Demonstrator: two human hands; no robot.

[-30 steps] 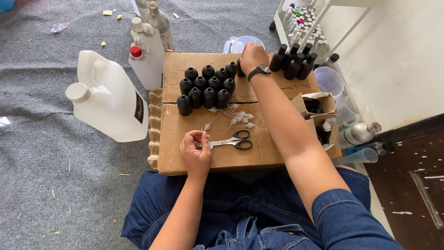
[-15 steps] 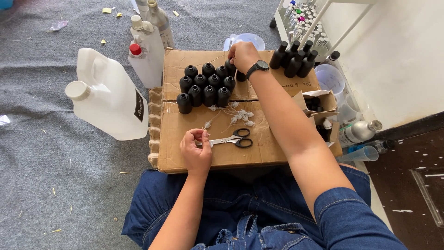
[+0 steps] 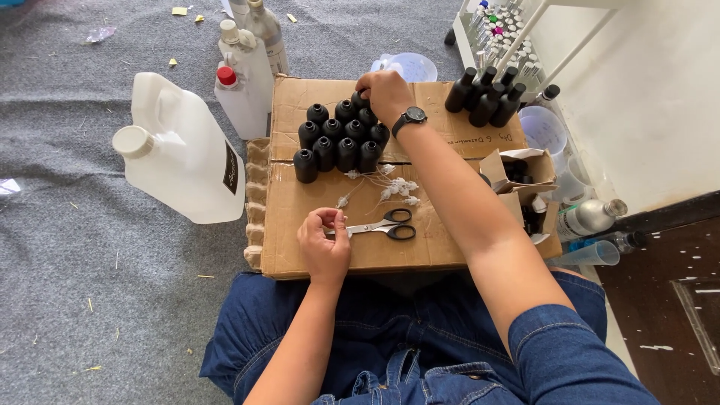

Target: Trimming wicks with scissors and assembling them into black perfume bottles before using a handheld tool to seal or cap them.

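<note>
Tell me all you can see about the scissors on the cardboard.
The scissors lie flat on the brown cardboard, shut, with black loop handles toward the right and silver metal blades pointing left. The blade tips reach the left hand, whose fingers partly hide them. White sprayer parts lie just beyond.

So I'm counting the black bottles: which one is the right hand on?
The right hand grips the black bottle at the cluster's far right corner; the others stand untouched.
</note>
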